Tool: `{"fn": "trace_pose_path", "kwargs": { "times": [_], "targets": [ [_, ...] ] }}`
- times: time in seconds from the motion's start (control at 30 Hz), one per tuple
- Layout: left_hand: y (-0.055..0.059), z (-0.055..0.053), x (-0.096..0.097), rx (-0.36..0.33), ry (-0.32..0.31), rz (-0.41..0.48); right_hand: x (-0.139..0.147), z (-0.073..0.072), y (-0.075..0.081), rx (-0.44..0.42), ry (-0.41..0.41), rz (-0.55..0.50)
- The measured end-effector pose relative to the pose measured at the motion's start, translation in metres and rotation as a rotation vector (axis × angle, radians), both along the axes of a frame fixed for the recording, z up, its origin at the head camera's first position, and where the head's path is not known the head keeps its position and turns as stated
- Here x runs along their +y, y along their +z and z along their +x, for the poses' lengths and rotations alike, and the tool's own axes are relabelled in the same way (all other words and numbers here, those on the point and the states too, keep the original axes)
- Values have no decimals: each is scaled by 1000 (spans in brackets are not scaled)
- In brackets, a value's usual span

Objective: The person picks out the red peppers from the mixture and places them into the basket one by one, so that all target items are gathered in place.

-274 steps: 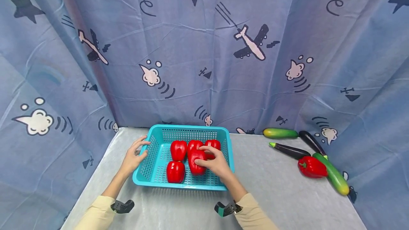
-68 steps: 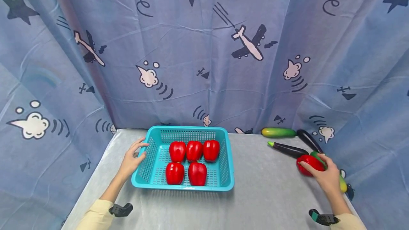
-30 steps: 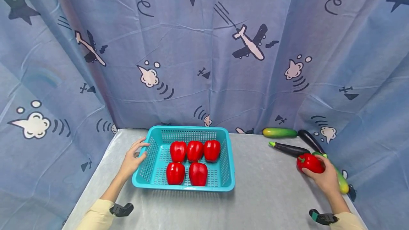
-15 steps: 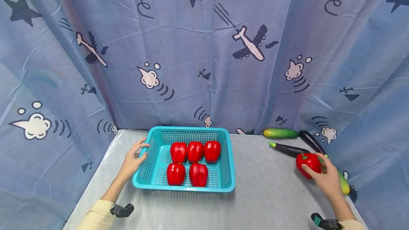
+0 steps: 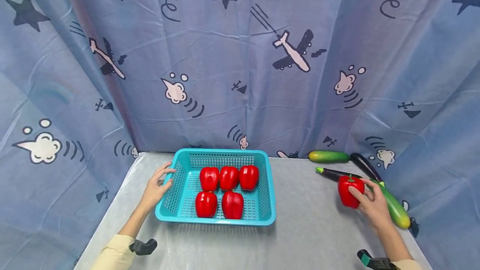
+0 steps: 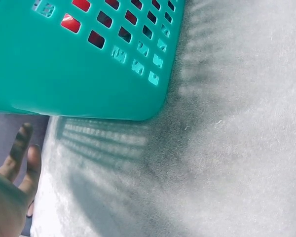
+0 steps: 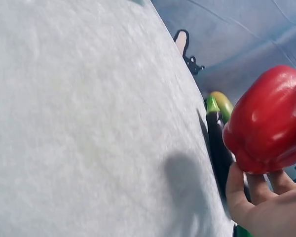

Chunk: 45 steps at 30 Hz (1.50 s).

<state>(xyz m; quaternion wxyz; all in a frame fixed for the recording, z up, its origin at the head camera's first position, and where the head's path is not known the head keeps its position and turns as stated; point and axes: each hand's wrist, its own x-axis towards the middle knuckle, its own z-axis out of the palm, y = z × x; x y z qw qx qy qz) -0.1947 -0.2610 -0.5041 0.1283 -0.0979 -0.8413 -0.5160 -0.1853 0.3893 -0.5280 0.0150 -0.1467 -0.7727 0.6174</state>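
Observation:
My right hand point(image 5: 376, 209) grips a red bell pepper point(image 5: 348, 199) by its side, thumb in front, with the green stem pointing up. In the right wrist view the pepper point(image 7: 269, 121) hangs over the table and its shadow falls on the cloth. My left hand point(image 5: 153, 188) is at the left rim of a turquoise plastic basket point(image 5: 217, 221), fingers loosely extended and thumb spread. The left wrist view has its fingers point(image 6: 33, 160) beside the basket's corner. Several red bell peppers point(image 5: 232, 205) lie in the basket, three along the back and two in front.
Beyond the held pepper lie two eggplants, one point(image 5: 331, 173) partly hidden by it and another point(image 5: 363, 166) behind. A green-yellow cucumber point(image 5: 328, 156) lies by the curtain point(image 5: 240, 74); a second cucumber point(image 5: 397, 211) lies right of my right hand. Pale cloth covers the table point(image 5: 303, 228).
Earlier my right hand set a pepper down in the basket, then reached right and grasped another. Now it has lifted that pepper, turned it stem-up and shifted left. My left hand stays at the rim.

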Motion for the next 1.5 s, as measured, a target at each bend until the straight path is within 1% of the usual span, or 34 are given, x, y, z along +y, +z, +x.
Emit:
{"fn": "trace_pose_path", "kwargs": {
  "times": [0.03, 0.1, 0.17, 0.27, 0.33, 0.43, 0.5, 0.73, 0.93, 1.03, 1.13, 1.2, 1.27, 1.3, 1.33, 1.43, 1.5],
  "targets": [
    [0, 0, 0, -1, -3, 7, -2, 0, 0, 5, 16, -31],
    [0, 0, 0, -1, -8, 20, -6, -1, 1, 15, 55, -52],
    [-1, -1, 0, 4, -11, 27, -11, -2, 1, 29, 95, -37],
    [-3, -1, -1, 8, -12, 29, -17, -3, 1, 62, 136, 13],
    [-4, -2, -2, 10, -14, 29, -21, -4, 2, 101, 163, 37],
    [-5, -3, -2, 13, -16, 33, -28, -6, 3, 155, 208, 46],
    [-5, -3, -2, 16, -15, 31, -32, -7, 3, 176, 235, 56],
    [-5, -3, -2, 28, -11, 13, -50, -12, 10, 184, 290, 59],
    [-4, -3, -2, 32, -7, 15, -65, -15, 15, 214, 333, 96],
    [-3, -3, -2, 41, -12, 21, -74, -15, 20, 224, 344, 83],
    [-5, -4, -2, 57, -14, 25, -83, -15, 25, 228, 344, 67],
    [-8, -5, -3, 61, -13, 30, -88, -16, 28, 224, 351, 63],
    [-19, -11, -7, 68, -14, 34, -93, -18, 29, 222, 361, 65],
    [-19, -11, -7, 57, -11, 41, -95, -19, 30, 220, 367, 70],
    [-22, -12, -8, 58, -12, 44, -98, -20, 30, 223, 376, 73],
    [-33, -18, -14, 54, -16, 45, -106, -21, 33, 245, 394, 94],
    [-33, -18, -14, 45, -18, 48, -112, -22, 35, 247, 395, 98]
  ]
}}
